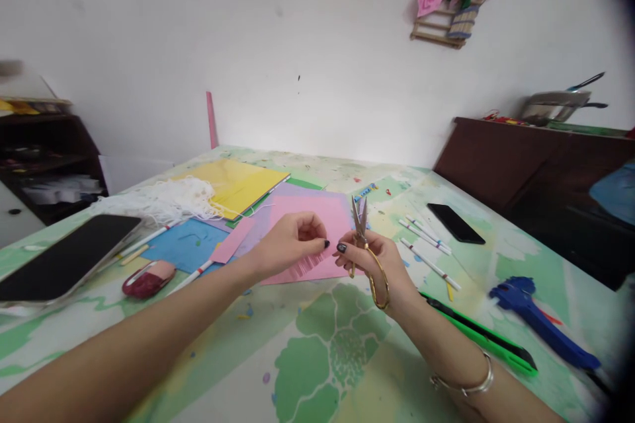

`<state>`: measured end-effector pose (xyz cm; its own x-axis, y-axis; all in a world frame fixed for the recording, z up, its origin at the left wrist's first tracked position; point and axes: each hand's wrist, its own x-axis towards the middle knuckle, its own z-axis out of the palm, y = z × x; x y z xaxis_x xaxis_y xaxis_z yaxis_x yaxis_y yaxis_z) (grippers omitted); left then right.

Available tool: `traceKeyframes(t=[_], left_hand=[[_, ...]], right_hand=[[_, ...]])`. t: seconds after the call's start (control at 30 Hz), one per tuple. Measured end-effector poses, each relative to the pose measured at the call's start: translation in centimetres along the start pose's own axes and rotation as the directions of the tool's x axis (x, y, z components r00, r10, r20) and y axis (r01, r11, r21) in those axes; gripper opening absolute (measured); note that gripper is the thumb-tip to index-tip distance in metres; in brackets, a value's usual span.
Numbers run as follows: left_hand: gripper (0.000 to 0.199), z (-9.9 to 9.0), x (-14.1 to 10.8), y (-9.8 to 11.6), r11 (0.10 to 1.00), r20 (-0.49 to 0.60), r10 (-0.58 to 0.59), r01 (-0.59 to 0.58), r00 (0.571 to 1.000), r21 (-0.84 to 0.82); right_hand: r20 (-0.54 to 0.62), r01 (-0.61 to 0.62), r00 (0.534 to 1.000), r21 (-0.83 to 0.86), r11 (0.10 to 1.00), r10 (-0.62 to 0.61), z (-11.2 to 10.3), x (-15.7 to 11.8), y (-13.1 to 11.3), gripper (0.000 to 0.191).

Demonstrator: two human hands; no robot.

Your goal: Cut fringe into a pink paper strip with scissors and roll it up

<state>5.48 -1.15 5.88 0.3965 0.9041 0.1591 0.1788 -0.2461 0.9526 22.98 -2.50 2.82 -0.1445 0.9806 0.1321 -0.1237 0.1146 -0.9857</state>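
Note:
My left hand (292, 244) is closed, thumb and fingertips drawn together, above a pink paper sheet (337, 211). A fringed pink paper strip (305, 269) shows just under its fingers and seems pinched there; its upper edge is hidden by the hand. My right hand (384, 261) grips gold-handled scissors (361, 218), blades pointing up and slightly apart. The thumb and fingertips of that hand come close to the left fingertips. A narrow pink paper piece (235, 240) lies left of my left hand, over blue paper (186, 244).
Left: a large black-screened device (69, 258), white yarn (163, 198), a yellow folder (243, 182), a dark red and pink object (149, 279). Right: several white markers (429, 264), a phone (455, 223), a green cutter (481, 334), a blue glue gun (543, 320). A wall stands behind.

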Motion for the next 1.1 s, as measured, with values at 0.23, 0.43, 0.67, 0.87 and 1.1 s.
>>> traceKeyframes(t=[0.23,0.43,0.67,0.87,1.1], left_hand=[[0.021,-0.6,-0.1,-0.3,0.999,0.108,-0.011,0.015,0.994,-0.037],[0.016,-1.4,-0.1,-0.3,0.999,0.143,-0.046,0.047,0.989,-0.004],[0.014,-1.3,-0.3,-0.1,0.998,0.115,-0.054,0.050,0.992,0.039],[0.014,-1.5,-0.5,-0.5,0.998,0.116,-0.055,0.054,0.992,0.018],[0.016,-2.0,-0.5,-0.5,0.998,0.022,-0.070,0.070,0.997,-0.001]], right_hand=[[-0.032,0.004,0.999,0.006,1.000,-0.004,0.5,-0.3,0.0,0.020],[-0.054,0.003,0.999,0.049,0.999,0.000,0.4,-0.3,0.1,0.022],[-0.064,0.003,0.998,0.040,0.999,0.000,0.3,-0.3,0.4,0.023],[-0.062,-0.017,0.998,0.034,0.999,0.019,0.3,-0.4,0.4,0.023],[0.043,-0.023,0.999,-0.097,0.995,0.027,0.3,-0.7,-0.2,0.022]])
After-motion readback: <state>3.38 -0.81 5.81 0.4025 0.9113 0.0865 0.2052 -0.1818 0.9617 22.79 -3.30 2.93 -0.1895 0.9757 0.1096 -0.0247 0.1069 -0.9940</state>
